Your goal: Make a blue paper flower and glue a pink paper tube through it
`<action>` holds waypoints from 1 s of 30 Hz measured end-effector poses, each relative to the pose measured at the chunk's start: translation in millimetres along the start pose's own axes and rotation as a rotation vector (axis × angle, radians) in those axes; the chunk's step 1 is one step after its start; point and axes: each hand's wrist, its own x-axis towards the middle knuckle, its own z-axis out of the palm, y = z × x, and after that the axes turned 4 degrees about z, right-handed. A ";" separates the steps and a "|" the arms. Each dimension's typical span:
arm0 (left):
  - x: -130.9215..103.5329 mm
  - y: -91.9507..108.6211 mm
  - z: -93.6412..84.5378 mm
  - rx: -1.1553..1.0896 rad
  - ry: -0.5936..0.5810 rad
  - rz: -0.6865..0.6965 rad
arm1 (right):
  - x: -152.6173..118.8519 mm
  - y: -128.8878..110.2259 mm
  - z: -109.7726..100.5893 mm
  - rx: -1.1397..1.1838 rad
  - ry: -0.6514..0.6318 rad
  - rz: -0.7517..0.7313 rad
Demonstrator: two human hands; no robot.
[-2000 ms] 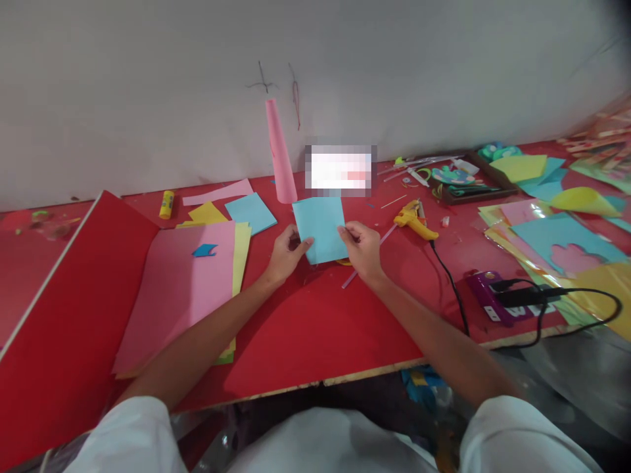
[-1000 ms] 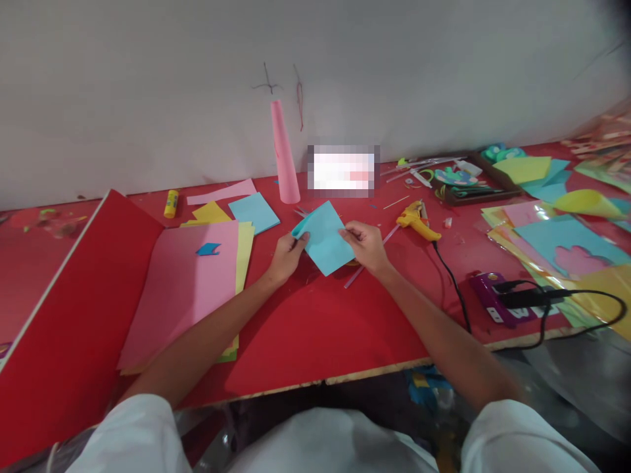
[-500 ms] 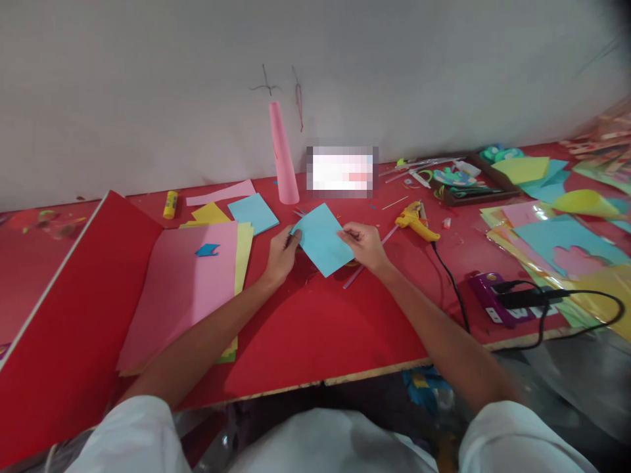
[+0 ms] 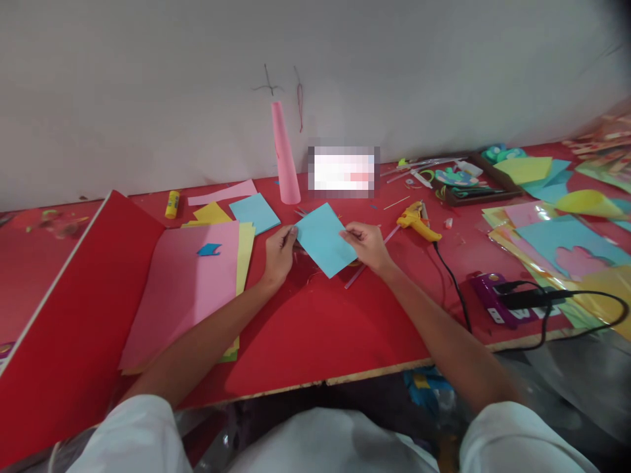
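Note:
A light-blue square sheet of paper (image 4: 326, 240) is held up over the red table (image 4: 315, 335), turned so that one corner points toward me. My left hand (image 4: 280, 253) pinches its left corner between thumb and fingers. Opposite, my right hand (image 4: 367, 246) grips the right corner, thumb on top. Partly hidden beneath the paper lie what look like scissors (image 4: 300, 213) and a clear glue stick (image 4: 353, 278). To the left, more light-blue paper (image 4: 255, 211) rests near a stack of pink and yellow sheets (image 4: 197, 289), with a small dark-blue scrap (image 4: 210, 249) on top.
A pink paper cone (image 4: 284, 154) stands by the wall, right of a yellow glue tube (image 4: 172, 204). At right are a yellow glue gun (image 4: 417, 222), a purple power strip (image 4: 497, 299) with cables, a dark tray (image 4: 497, 180) and colored sheets. A red board (image 4: 73, 315) stands at left.
My left hand has shifted its hold slightly at the paper's left corner, and that corner now lies flatter. The right hand keeps its grip. The view has moved very slightly.

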 end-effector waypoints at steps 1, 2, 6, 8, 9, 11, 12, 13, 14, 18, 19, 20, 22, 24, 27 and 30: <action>0.2 0.5 0.3 -0.016 -0.004 -0.008 | -0.2 -0.5 0.2 0.009 0.011 -0.005; 0.5 0.7 0.6 -0.032 -0.007 -0.019 | -0.4 -0.9 0.5 0.021 0.024 -0.012; 2.0 -1.7 1.6 0.003 -0.104 -0.074 | -0.8 -2.1 2.8 0.072 0.069 -0.052; 1.5 -3.4 2.0 0.099 -0.267 -0.115 | -0.7 -2.7 3.6 0.082 0.078 -0.046; 0.8 -3.7 2.2 0.138 -0.350 -0.137 | -0.5 -3.1 3.5 0.083 0.079 -0.039; -0.7 -2.5 2.1 0.182 -0.450 -0.160 | -0.2 -4.1 2.0 0.095 0.067 -0.020; -1.4 -0.9 1.9 0.193 -0.455 -0.154 | -0.2 -4.7 0.6 0.107 0.048 -0.009; -1.9 1.3 1.6 0.207 -0.441 -0.138 | -0.4 -5.4 -1.0 0.118 0.013 0.007; -2.3 4.0 1.3 0.227 -0.419 -0.118 | -0.9 -6.0 -2.6 0.125 -0.038 0.035; -2.9 13.8 0.6 0.234 -0.387 -0.082 | -5.3 -8.5 -5.4 0.119 -0.214 0.183; -3.2 14.9 1.0 0.205 -0.401 -0.086 | -6.5 -9.4 -4.8 0.120 -0.213 0.189; -3.7 15.1 1.6 0.170 -0.423 -0.092 | -7.6 -10.4 -3.9 0.124 -0.196 0.176; -5.0 13.2 3.2 0.110 -0.473 -0.112 | -8.7 -12.1 -1.6 0.122 -0.157 0.123; -6.1 9.1 4.5 0.105 -0.516 -0.132 | -8.4 -13.0 0.1 0.097 -0.138 0.079; -6.3 3.3 4.2 0.239 -0.525 -0.134 | -6.6 -12.2 1.2 0.045 -0.104 0.040; -5.2 2.2 1.9 0.367 -0.500 -0.081 | -6.4 -11.3 1.8 0.028 -0.067 0.021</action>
